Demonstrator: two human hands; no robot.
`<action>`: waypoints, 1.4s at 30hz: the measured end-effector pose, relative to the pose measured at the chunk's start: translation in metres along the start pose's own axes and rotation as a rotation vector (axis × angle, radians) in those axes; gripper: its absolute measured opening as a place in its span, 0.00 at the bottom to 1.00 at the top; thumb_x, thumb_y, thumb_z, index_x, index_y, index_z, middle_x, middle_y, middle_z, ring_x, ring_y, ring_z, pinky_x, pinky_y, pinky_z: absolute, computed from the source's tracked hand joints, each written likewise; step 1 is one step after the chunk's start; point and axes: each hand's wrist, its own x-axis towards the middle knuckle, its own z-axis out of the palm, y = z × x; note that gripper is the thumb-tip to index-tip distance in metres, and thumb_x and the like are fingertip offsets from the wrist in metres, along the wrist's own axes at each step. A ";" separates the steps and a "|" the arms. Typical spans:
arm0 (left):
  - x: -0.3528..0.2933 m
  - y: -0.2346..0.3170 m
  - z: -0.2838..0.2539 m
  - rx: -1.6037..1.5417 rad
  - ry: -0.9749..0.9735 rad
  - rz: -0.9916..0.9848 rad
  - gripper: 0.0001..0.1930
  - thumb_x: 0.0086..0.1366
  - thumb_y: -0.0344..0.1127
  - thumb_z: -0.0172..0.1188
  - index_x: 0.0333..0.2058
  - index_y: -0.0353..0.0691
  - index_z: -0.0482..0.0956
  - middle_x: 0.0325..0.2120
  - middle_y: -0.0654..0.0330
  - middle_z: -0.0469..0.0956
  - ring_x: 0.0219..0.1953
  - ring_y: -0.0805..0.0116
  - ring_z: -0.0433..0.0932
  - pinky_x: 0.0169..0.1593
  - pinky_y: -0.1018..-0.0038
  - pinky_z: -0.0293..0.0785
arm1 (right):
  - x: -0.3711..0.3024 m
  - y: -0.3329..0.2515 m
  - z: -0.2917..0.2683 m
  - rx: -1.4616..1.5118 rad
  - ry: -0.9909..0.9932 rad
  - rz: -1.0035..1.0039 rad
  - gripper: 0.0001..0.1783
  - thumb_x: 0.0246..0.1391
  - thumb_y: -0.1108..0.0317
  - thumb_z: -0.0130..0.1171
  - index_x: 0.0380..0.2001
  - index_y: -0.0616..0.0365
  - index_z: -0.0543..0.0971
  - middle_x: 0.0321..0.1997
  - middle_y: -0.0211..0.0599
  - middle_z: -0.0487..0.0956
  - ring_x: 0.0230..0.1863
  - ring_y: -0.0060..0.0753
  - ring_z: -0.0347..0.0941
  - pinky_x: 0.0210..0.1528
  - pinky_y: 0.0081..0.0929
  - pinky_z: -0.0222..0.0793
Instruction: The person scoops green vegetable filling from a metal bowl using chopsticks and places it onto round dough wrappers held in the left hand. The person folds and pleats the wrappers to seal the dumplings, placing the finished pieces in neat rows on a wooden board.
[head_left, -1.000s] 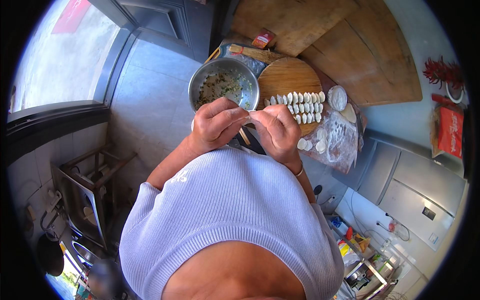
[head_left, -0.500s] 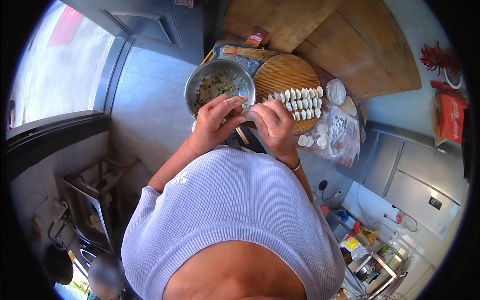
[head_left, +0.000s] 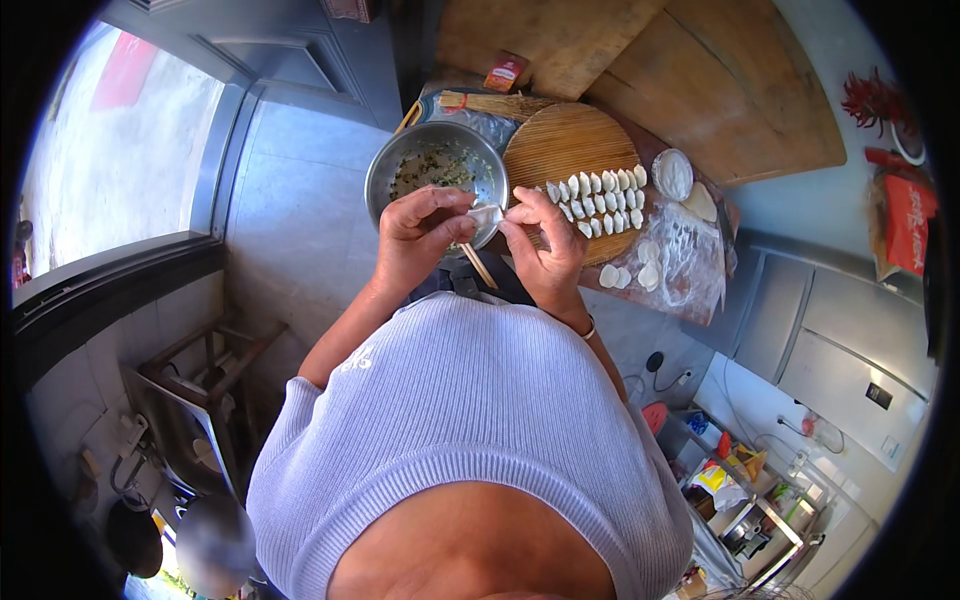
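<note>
Between my two hands is a small white dumpling [head_left: 486, 216], its wrapper folded over. My left hand [head_left: 421, 232] pinches one end between thumb and fingers, and my right hand [head_left: 545, 240] pinches the opposite edge. Just beyond them stands a steel bowl [head_left: 378, 165] with chopped green and brown filling [head_left: 437, 168] in it. Chopsticks [head_left: 478, 266] slant out over the bowl's near side. To the right, a round wooden board [head_left: 560, 140] carries rows of finished dumplings [head_left: 607, 202]. Several flat round wrappers [head_left: 648, 274] lie on the table at the board's near right.
Beside the board are a round white-filled container [head_left: 672, 175], a piece of dough [head_left: 700, 203] and crumpled plastic wrap [head_left: 690, 250]. A straw brush [head_left: 495, 104] and a small red packet [head_left: 505, 72] lie behind. Large wooden boards [head_left: 715, 90] lean at the back.
My hands have drawn slightly apart, so more of the dumpling shows between them. Both still pinch it. The view has shifted a little.
</note>
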 end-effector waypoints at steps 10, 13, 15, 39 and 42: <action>0.015 -0.021 0.010 0.491 -0.251 0.359 0.13 0.49 0.17 0.64 0.35 0.34 0.80 0.27 0.56 0.79 0.29 0.65 0.79 0.35 0.76 0.76 | -0.023 0.028 -0.021 0.472 -0.102 0.427 0.30 0.43 0.79 0.66 0.54 0.61 0.71 0.47 0.36 0.72 0.37 0.20 0.74 0.38 0.17 0.73; 0.013 -0.043 0.030 0.494 -0.349 0.393 0.12 0.49 0.17 0.64 0.33 0.34 0.80 0.27 0.55 0.79 0.28 0.66 0.80 0.31 0.77 0.75 | -0.056 0.065 -0.020 0.440 -0.157 0.504 0.24 0.42 0.76 0.68 0.46 0.60 0.77 0.42 0.33 0.76 0.35 0.20 0.74 0.37 0.19 0.72; 0.010 -0.073 0.036 0.568 -0.406 0.367 0.17 0.48 0.18 0.65 0.39 0.35 0.79 0.34 0.54 0.80 0.35 0.63 0.81 0.37 0.77 0.78 | -0.066 0.072 -0.025 0.267 -0.143 0.513 0.19 0.44 0.75 0.66 0.42 0.61 0.78 0.36 0.32 0.78 0.31 0.20 0.74 0.34 0.18 0.72; 0.034 -0.133 0.063 0.897 -0.265 0.020 0.14 0.51 0.18 0.59 0.39 0.34 0.78 0.51 0.52 0.73 0.40 0.63 0.80 0.37 0.74 0.78 | -0.207 0.296 -0.088 -0.694 0.326 0.835 0.10 0.43 0.68 0.64 0.32 0.56 0.79 0.33 0.39 0.77 0.36 0.46 0.75 0.38 0.39 0.71; 0.036 -0.137 0.076 0.891 -0.303 0.033 0.14 0.51 0.18 0.59 0.38 0.33 0.78 0.49 0.53 0.74 0.38 0.64 0.79 0.37 0.74 0.77 | -0.212 0.301 -0.095 -0.680 0.284 0.812 0.08 0.45 0.67 0.64 0.31 0.55 0.79 0.33 0.39 0.77 0.36 0.46 0.75 0.37 0.39 0.71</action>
